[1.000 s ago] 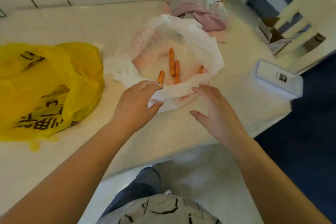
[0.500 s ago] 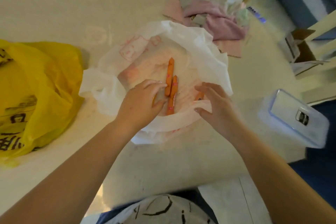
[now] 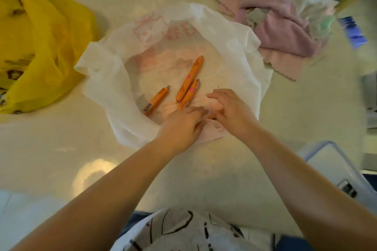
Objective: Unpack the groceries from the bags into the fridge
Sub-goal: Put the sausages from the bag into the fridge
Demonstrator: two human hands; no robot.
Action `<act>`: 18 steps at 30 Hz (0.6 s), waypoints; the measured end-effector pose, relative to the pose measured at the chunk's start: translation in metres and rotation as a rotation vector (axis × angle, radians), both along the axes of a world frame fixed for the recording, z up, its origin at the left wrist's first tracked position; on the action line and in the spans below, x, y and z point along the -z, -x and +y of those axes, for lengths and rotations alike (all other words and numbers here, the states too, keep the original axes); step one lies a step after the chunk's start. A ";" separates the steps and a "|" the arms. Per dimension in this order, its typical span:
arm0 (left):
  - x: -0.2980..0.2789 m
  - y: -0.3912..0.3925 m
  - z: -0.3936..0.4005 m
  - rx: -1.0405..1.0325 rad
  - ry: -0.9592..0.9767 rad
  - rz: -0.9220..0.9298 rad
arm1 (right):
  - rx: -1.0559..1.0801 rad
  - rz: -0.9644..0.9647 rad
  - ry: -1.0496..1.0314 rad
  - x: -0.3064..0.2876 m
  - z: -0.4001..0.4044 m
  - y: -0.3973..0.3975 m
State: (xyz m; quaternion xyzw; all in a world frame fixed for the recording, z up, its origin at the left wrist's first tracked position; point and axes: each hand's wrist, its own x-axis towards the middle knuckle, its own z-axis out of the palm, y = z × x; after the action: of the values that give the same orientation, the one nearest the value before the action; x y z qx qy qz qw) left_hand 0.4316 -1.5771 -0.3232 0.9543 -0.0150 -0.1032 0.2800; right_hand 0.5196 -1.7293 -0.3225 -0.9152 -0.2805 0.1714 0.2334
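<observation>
At six o'clock, nearest us, we note a white garment with black line markings [image 3: 183, 232] on the person's torso. Both bare forearms reach forward over the pale glossy tabletop [image 3: 61, 149] into the open mouth of a white translucent plastic bag with pink print [image 3: 106, 71], which lies spread flat at the centre. The left hand [image 3: 181, 126] rests on the bag's near inner side with fingers extended toward the right hand; its grip is released. The right hand [image 3: 232, 110] sits just beside it, fingers curled down over a small orange end showing between the two hands; whether that grip has closed on it we cannot tell. At twelve o'clock from the hands, inside the bag, lie three orange wrapped sausage sticks [image 3: 189, 79]: two touching, one apart at ten o'clock. At four o'clock, a clear plastic lidded box [image 3: 334, 171] sits at the tabletop edge. At nine to ten o'clock lies a crumpled yellow plastic bag with dark print [image 3: 40, 47]. At one o'clock, farthest, a heap of pink and pale green cloths [image 3: 285, 26].
</observation>
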 end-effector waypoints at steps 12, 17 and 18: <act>0.013 0.040 -0.034 0.058 -0.001 0.034 | -0.147 0.020 0.220 0.019 -0.034 0.015; 0.010 0.042 -0.025 0.021 0.022 0.004 | -0.139 -0.080 0.178 0.010 -0.027 0.016; 0.007 0.040 -0.021 -0.007 0.041 -0.033 | -0.140 -0.093 0.165 0.009 -0.023 0.015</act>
State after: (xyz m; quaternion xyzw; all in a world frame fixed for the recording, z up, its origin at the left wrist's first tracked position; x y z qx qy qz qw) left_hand 0.3918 -1.5982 -0.3300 0.9500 -0.0184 -0.0860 0.2996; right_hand 0.5048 -1.7521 -0.3317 -0.9163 -0.3393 0.1672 0.1316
